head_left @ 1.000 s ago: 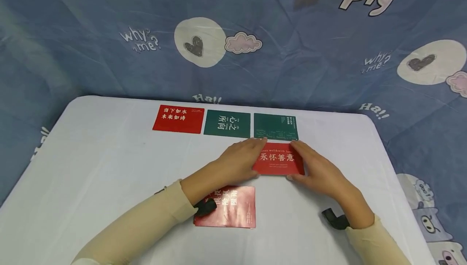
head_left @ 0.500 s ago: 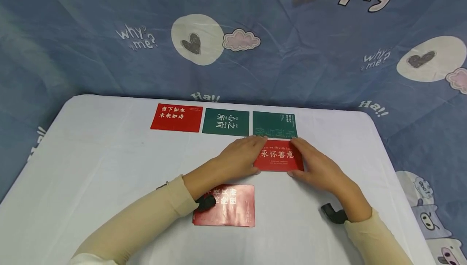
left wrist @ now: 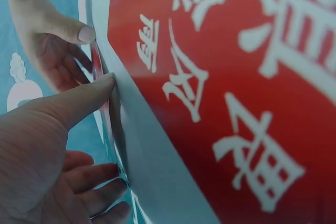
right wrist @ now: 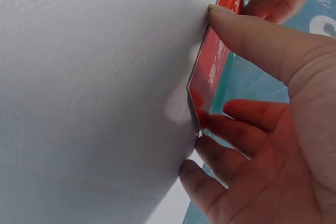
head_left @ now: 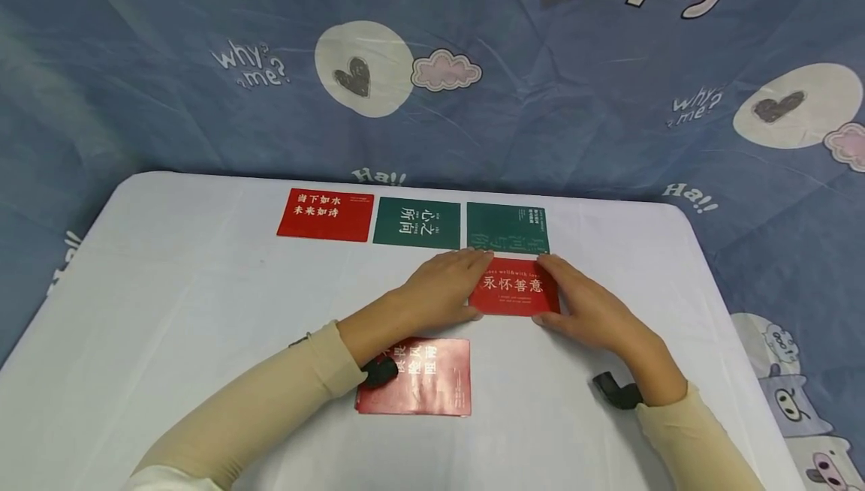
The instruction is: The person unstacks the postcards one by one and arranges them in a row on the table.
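Left hand (head_left: 441, 290) and right hand (head_left: 596, 311) grip my red card (head_left: 512, 286) by its ends; light pressure should prevent bending

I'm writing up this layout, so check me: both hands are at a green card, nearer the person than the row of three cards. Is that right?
The colour is wrong: the head view shows the left hand and right hand at a red card, not green, nearer the person than the row of three cards.
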Available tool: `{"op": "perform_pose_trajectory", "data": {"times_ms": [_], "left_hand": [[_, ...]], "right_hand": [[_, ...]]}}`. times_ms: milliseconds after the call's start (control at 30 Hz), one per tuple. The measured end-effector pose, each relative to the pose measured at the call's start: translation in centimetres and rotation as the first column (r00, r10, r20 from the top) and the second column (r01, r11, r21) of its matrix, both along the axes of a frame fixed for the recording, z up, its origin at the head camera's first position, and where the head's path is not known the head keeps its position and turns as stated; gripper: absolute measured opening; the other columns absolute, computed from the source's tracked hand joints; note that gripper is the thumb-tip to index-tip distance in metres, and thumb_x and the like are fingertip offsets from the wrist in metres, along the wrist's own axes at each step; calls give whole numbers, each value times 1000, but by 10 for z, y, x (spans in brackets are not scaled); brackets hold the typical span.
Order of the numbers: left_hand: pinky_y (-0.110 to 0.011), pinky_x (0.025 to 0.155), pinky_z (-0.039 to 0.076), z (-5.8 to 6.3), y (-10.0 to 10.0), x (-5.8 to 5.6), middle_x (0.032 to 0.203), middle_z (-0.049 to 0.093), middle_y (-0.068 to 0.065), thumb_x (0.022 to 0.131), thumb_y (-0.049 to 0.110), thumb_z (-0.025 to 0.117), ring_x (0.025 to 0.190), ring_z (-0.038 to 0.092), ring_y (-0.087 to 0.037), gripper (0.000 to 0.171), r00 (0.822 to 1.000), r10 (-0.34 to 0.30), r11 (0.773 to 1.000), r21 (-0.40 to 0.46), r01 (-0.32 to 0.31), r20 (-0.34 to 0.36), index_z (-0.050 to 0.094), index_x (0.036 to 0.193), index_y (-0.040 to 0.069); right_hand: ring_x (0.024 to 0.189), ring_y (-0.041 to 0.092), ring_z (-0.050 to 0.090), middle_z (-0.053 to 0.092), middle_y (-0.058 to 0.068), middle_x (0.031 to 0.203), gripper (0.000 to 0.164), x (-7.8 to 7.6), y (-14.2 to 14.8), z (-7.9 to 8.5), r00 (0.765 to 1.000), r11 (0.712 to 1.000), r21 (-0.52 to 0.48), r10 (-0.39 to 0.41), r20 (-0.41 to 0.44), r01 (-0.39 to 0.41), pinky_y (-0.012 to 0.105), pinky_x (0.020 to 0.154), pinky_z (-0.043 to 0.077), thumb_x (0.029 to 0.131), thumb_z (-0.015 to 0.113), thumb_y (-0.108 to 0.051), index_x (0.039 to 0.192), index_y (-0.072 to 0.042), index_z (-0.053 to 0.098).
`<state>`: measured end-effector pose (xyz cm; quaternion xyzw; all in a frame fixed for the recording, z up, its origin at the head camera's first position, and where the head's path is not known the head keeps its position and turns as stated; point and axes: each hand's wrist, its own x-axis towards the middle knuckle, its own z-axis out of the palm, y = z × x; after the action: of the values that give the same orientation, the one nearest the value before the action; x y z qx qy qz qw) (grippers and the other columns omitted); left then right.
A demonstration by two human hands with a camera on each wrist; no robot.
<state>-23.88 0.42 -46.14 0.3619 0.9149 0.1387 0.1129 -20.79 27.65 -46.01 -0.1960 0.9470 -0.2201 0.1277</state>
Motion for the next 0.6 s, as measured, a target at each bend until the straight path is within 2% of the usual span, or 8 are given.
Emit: {"op": "perform_pose_trajectory", "data": {"times_ms": [267,600], "left_hand": [[-45,125,29,2,-7,0,164,42,-10,89,36,83,153,35,-30,93,1000,17,1000,5,-17,8,34,163,7],[-44,123,32,2,-17,3,162,45,-9,90,37,82,149,42,-27,94,999,23,1000,19,-23,25,34,163,7]], "right_hand": [[147,44,39,37,24,163,96,-1,-3,-1,1000,1000,2,-15,15,15,59,110,45,85,88,-19,160,3,33],[150,44,33,32,25,165,101,4,-6,3,999,999,27,-30,-16,31,60,113,41,85,88,-21,162,4,27]]}}
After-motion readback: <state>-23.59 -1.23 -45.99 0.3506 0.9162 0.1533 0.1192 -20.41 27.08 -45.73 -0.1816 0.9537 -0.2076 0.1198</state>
